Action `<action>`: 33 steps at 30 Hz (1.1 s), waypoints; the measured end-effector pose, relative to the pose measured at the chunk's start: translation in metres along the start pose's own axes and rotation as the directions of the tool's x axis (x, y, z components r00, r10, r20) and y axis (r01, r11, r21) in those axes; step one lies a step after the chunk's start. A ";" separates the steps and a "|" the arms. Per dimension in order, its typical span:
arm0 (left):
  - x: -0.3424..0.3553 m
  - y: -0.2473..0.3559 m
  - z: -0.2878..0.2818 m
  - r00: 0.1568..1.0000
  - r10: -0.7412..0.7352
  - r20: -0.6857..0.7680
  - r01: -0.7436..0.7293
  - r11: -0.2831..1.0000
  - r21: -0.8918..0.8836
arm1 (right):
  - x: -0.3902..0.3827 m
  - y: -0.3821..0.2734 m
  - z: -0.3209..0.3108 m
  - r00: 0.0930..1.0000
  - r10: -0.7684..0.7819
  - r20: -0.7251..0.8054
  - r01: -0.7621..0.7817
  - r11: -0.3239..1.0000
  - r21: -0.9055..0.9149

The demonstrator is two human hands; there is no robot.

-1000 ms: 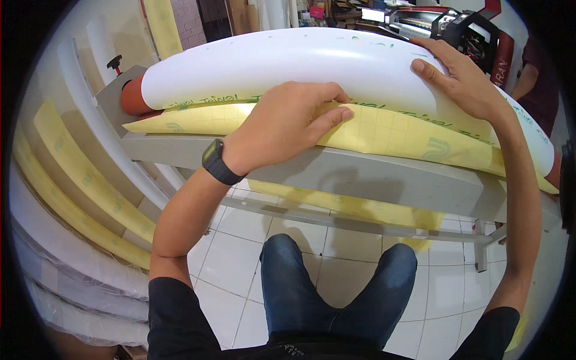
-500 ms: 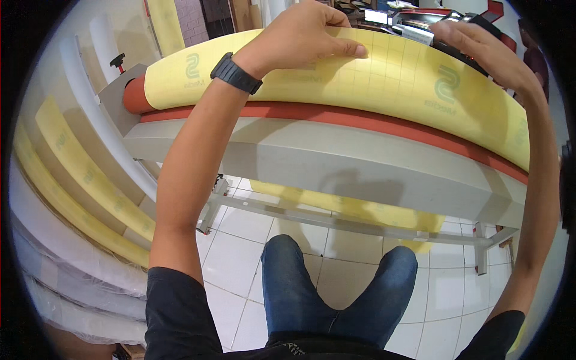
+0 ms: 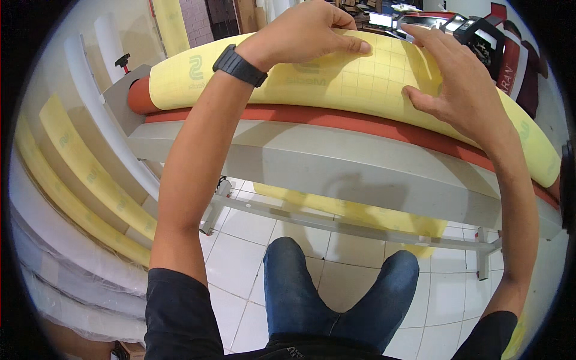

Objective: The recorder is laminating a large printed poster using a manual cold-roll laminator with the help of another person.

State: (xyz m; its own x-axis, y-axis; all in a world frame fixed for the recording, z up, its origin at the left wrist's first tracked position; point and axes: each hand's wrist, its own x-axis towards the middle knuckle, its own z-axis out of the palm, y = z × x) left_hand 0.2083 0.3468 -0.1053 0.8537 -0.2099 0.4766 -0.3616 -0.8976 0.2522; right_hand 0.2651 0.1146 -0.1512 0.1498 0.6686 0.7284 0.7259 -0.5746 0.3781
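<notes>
A yellow paper sheet [image 3: 366, 84] with a faint printed grid wraps over the upper red roller [image 3: 139, 97] of a grey roller machine [image 3: 360, 159]. Below it runs the lower red roller [image 3: 324, 115]. My left hand [image 3: 303, 35] rests at the top of the sheet, thumb stretched along the near side and fingers bent over the far edge; the fingertips are partly hidden. A black watch [image 3: 240, 66] circles that wrist. To its right, my right hand [image 3: 459, 81] is over the sheet, thumb and fingers spread wide. Whether it touches the paper, I cannot tell.
More yellow sheet [image 3: 348, 207] hangs below, behind the grey crossbar [image 3: 336, 225]. Several yellow and plastic-wrapped rolls [image 3: 78, 270] lean at left. A black knob [image 3: 122, 60] tops the machine's left end. Another machine [image 3: 480, 39] stands beyond. White tiles [image 3: 348, 282] cover the floor.
My right hand has come left and toward me, from beyond the roller to over the yellow sheet, its thumb now spread. My left hand has barely moved.
</notes>
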 end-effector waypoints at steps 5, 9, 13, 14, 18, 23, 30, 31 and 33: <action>-0.007 0.000 0.000 0.994 0.078 -0.076 -0.071 0.994 0.087 | 0.003 -0.001 -0.001 0.998 -0.048 -0.048 0.049 0.999 0.022; -0.024 -0.013 0.015 0.967 0.238 -0.090 -0.227 0.967 0.114 | 0.008 0.004 -0.002 0.993 -0.005 0.120 -0.036 0.941 0.336; -0.036 -0.015 0.024 0.980 0.201 0.014 -0.201 0.978 0.053 | 0.012 -0.005 -0.020 0.872 0.034 0.488 -0.295 0.833 0.469; -0.039 -0.016 0.027 0.981 0.191 0.032 -0.192 0.981 0.007 | 0.010 -0.002 -0.015 0.870 -0.022 0.492 -0.281 0.798 0.533; -0.048 -0.018 0.032 0.982 0.165 0.094 -0.154 0.982 -0.111 | 0.014 -0.008 -0.022 0.761 0.010 0.648 -0.417 0.774 0.477; -0.048 -0.010 0.037 0.984 0.130 0.123 -0.120 0.989 -0.089 | 0.002 0.040 0.017 0.994 -0.080 -0.077 0.090 0.986 0.142; -0.052 -0.011 0.044 0.952 0.197 0.236 -0.187 0.980 -0.063 | 0.000 0.053 0.032 0.960 0.160 0.230 -0.192 0.974 0.121; -0.052 -0.009 0.042 0.937 0.189 0.293 -0.184 0.982 -0.045 | 0.001 0.052 0.032 0.975 0.128 0.184 -0.151 0.982 0.116; -0.053 -0.006 0.043 0.931 0.170 0.323 -0.147 0.985 -0.095 | -0.001 0.047 0.030 0.978 0.131 0.160 -0.150 0.982 0.115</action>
State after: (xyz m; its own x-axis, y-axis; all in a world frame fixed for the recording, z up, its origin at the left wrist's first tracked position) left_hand 0.1812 0.3469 -0.1686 0.8543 -0.4736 0.2142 -0.5172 -0.8162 0.2578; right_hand 0.3195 0.1011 -0.1511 0.3491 0.6545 0.6707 0.7673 -0.6104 0.1963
